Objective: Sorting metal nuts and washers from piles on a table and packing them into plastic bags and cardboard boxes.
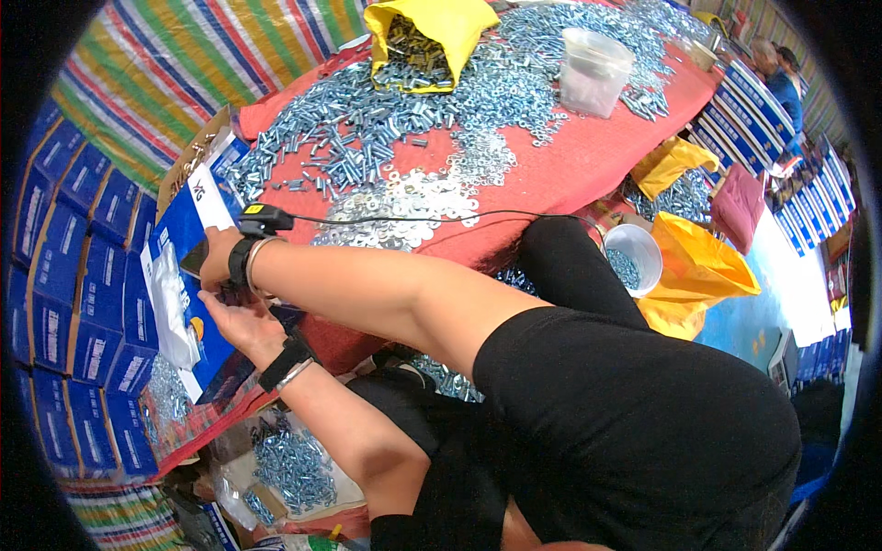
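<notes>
Hands at blue box, metal pieces in yellow bag

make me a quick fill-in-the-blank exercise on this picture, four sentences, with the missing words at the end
1. The cloth under the metal parts is coloured ____.
2. On it, the bag holding brownish pieces is coloured ____.
3. In the picture, the clear tub stands to the ____ of that bag.
4. The right hand and left hand are at a white and ____ box.

Missing words: red; yellow; right; blue
</notes>
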A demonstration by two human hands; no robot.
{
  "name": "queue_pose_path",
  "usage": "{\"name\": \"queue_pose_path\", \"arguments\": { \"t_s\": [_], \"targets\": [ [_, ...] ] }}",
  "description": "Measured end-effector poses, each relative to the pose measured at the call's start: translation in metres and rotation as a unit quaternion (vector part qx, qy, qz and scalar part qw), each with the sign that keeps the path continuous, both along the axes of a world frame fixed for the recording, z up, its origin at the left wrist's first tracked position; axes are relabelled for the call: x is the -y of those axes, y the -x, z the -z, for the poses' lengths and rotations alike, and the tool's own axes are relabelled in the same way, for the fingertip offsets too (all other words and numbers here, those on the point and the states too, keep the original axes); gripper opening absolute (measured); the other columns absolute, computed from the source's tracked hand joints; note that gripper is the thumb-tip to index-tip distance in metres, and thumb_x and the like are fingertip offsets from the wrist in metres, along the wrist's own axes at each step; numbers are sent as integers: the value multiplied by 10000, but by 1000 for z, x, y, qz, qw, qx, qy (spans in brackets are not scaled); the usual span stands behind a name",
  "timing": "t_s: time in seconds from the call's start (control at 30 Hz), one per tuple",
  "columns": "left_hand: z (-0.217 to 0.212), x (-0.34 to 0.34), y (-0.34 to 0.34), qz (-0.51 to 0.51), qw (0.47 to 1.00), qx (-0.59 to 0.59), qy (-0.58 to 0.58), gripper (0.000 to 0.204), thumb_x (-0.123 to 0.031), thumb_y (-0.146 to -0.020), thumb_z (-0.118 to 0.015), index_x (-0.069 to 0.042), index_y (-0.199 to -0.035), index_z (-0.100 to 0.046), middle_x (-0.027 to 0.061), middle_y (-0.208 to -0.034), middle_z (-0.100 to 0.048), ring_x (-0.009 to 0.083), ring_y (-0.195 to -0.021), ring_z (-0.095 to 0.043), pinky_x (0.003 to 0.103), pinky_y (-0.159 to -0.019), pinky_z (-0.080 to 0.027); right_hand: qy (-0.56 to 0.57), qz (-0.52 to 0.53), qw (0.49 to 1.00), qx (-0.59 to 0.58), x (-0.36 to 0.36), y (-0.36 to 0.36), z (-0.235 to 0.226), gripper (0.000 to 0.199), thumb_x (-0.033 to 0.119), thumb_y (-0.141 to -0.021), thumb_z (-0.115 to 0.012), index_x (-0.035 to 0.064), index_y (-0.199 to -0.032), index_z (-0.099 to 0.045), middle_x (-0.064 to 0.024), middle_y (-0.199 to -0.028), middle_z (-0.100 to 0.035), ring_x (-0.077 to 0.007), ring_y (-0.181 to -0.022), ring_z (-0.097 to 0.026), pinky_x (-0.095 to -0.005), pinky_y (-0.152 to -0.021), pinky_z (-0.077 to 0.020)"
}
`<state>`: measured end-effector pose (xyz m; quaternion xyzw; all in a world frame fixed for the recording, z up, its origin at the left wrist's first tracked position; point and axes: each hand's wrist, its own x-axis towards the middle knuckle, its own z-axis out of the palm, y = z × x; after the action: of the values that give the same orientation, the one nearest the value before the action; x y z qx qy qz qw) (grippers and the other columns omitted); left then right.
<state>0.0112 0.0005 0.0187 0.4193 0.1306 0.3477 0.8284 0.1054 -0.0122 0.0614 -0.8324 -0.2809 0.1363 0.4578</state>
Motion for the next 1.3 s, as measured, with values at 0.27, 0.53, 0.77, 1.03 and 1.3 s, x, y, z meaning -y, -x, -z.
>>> {"name": "queue_pose_path", "arguments": {
  "t_s": [0.27, 0.53, 0.77, 1.03, 1.3],
  "targets": [
    [-5, 113, -2, 153, 979, 68, -120, 419, -321, -969, -396, -71, -1306, -392, 77, -1250, -493, 184, -1117, -482, 366, -943, -401, -319, -174, 865, -345, 160, -27, 0, 806, 40, -627, -673, -23, -1324, -273, -134, -762, -592, -218, -700, -610, -346, -542, -491],
    [17, 171, -29, 427, 816, -90, -379, 414, -195, -914, -523, 61, -1236, -466, 178, -1201, -531, 233, -1094, -550, 333, -924, -453, -314, 94, 911, -252, 445, -35, 15, 727, 215, -746, -619, 130, -1398, -312, 41, -821, -537, -63, -625, -413, -216, -543, -311],
    [55, 171, -53, 416, 807, -162, -388, 301, -110, -888, -561, 53, -1140, -542, 116, -1041, -606, 168, -918, -608, 290, -805, -515, -171, 229, 953, -100, 565, -91, 77, 793, 133, -691, -579, 83, -1411, -250, -74, -940, -511, -92, -628, -425, -206, -513, -332],
    [63, 177, -80, 313, 816, -170, -455, 269, -118, -885, -556, 47, -1095, -579, 114, -1008, -631, 153, -857, -617, 264, -789, -483, 102, 300, 889, 331, 607, -129, 165, 807, 207, -558, -687, 50, -1301, -416, -207, -1173, -534, -365, -1101, -491, -409, -947, -399],
    [56, 208, -73, -25, 704, -68, -706, 456, -149, -839, -567, 36, -1240, -452, 230, -1257, -463, 377, -1172, -435, 438, -990, -336, 43, 377, 803, 460, 597, -101, 151, 590, 219, -636, -723, 50, -1164, -520, -157, -1087, -558, -329, -1044, -519, -405, -918, -406]
  ]
}}
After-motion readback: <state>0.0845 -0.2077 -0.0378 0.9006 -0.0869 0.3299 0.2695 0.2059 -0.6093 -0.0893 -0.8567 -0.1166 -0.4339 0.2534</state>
